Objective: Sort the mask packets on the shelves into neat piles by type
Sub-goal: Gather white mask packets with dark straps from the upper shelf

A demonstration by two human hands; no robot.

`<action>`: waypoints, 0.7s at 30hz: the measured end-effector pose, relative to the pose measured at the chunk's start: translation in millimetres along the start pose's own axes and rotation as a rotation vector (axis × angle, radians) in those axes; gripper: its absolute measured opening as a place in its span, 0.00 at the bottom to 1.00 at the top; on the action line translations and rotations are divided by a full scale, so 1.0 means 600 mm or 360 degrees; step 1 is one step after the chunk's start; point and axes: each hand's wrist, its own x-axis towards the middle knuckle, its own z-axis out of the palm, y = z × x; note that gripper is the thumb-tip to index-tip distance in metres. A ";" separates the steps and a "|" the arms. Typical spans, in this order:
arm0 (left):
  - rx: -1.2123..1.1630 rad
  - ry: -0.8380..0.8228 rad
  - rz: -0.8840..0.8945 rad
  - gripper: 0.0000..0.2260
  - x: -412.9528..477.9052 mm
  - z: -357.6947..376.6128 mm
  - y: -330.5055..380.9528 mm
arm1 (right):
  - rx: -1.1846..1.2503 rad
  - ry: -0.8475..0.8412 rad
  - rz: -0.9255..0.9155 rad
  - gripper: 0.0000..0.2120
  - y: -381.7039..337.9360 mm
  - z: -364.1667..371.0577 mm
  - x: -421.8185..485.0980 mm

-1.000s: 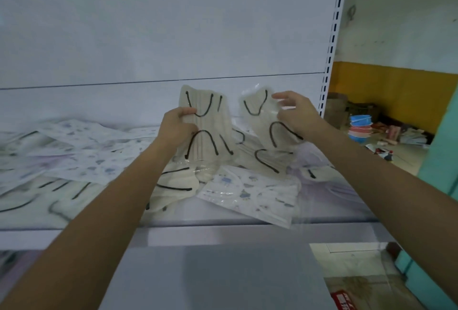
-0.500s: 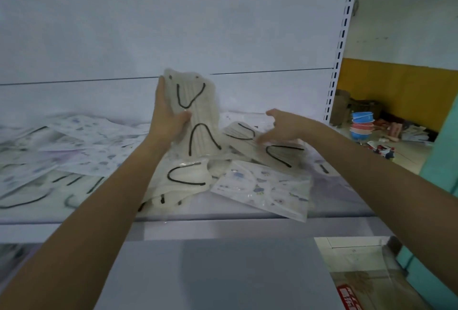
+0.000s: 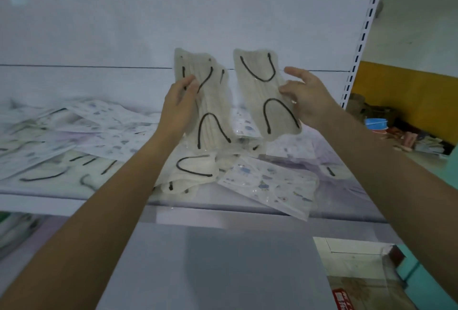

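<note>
My left hand (image 3: pixel 178 106) grips a bunch of beige black-looped mask packets (image 3: pixel 210 109), at least two, upright above the shelf (image 3: pixel 62 204). My right hand (image 3: pixel 307 96) pinches one matching packet (image 3: pixel 262 91) just beside them, not touching. Below lie a beige heap (image 3: pixel 195 171) and one printed packet (image 3: pixel 270 185).

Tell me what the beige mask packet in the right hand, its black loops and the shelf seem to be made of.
Beige mask packet, in the right hand: matte pleated mask, probably non-woven fabric, in clear glossy film that glints at its edges. Black ear loops: thin round cord, likely elastic. Shelf: smooth white-painted lip, perhaps sheet metal; the look leaves that open.
</note>
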 end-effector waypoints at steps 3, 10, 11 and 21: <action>-0.0236 -0.0039 -0.0038 0.13 -0.027 0.012 0.021 | -0.0079 -0.0052 -0.0048 0.22 0.018 0.071 -0.022; -0.0194 0.0031 0.0131 0.29 -0.083 -0.084 0.018 | -0.0390 0.0049 -0.0241 0.28 0.045 0.203 -0.106; -0.0253 0.0028 0.0121 0.34 -0.095 -0.110 0.019 | -0.0404 0.0005 -0.0219 0.29 0.045 0.224 -0.121; -0.0160 0.0259 -0.0274 0.18 -0.282 -0.460 -0.044 | -0.0354 -0.0432 -0.0457 0.29 0.125 0.526 -0.359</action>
